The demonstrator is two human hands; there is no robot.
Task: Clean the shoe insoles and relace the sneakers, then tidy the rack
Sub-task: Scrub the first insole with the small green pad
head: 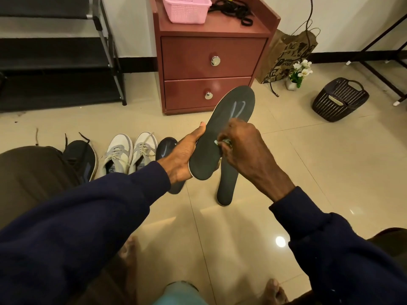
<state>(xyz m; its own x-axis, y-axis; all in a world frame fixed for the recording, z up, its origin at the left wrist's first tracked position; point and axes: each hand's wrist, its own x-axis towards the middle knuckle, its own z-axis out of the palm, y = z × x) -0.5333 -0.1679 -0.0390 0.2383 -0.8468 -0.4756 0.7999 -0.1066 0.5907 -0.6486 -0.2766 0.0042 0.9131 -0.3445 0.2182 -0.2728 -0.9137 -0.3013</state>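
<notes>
Dark navy sleeves (88,216) are seen closest, stretched out over a glossy beige tiled floor (308,161). A flat dark grey foam insole (229,119) is gripped near its heel end by the left hand (184,156), fingers curled round its edge, and is held tilted above the floor. A small pale wad of cloth (220,142) is pinched in the right hand (244,146) and pressed against the insole's face. A second dark insole (228,186) is laid on the tiles beneath, and a third dark insole (167,148) just beside a pair of white and grey lace-up sneakers (130,153)
</notes>
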